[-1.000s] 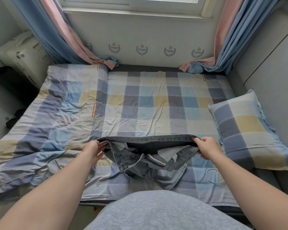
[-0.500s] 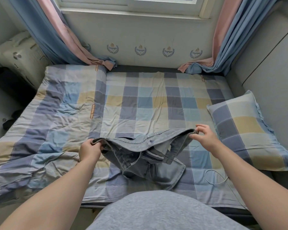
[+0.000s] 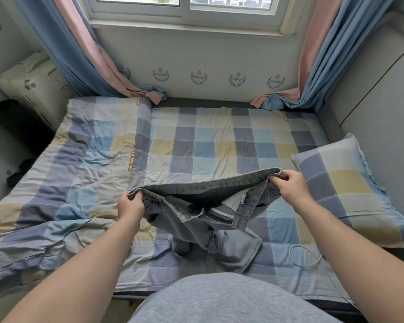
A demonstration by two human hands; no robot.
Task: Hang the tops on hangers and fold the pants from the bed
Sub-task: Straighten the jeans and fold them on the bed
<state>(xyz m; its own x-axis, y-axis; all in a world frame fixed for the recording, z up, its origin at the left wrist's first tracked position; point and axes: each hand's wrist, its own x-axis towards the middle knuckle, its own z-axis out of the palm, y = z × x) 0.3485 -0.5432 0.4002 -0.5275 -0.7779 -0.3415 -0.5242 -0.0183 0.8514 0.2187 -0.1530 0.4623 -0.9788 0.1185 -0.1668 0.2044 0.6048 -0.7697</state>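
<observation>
Jeans gripped, pillow beside, cable near

Both hands' fingers tuck under the jeans waistband, tips out of sight. The jeans' legs bunch beneath themselves, their lengths hidden. The quilt runs off the left edge, the pillow off the right. Window cropped at the top.
</observation>
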